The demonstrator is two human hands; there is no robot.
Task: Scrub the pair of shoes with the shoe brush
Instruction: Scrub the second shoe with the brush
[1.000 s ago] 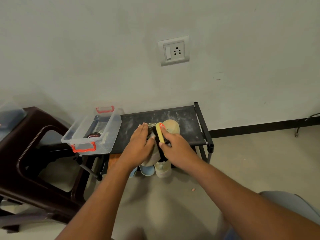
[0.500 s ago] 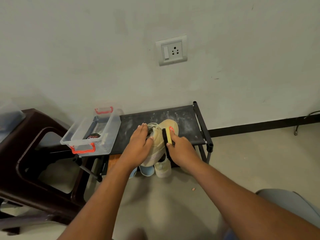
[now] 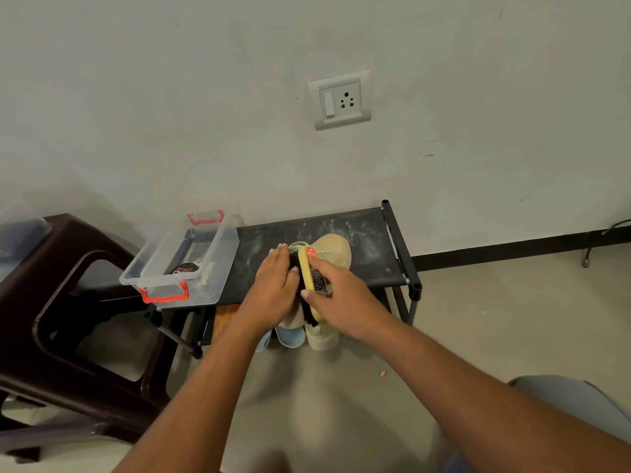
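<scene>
Fingers (image 3: 329, 269) of the right hand (image 3: 345, 302) grip the yellow shoe brush (image 3: 304, 268) against the beige shoe (image 3: 336, 249).
Left hand (image 3: 276, 285) lies flat on the shoe, atop a dusty black rack (image 3: 370, 257) by the grey wall (image 3: 205, 114).

A pale, scuffed wall (image 3: 205, 97) fills the upper view, with a white switch-and-socket plate (image 3: 339, 100) set in it and a black skirting strip (image 3: 512, 249) running along its foot on the right. Against it stands a low black rack (image 3: 372, 264) (its fabric top dusted with white). A dark brown plastic stool (image 3: 61, 254) sits to the left on the grey floor (image 3: 478, 308).
</scene>
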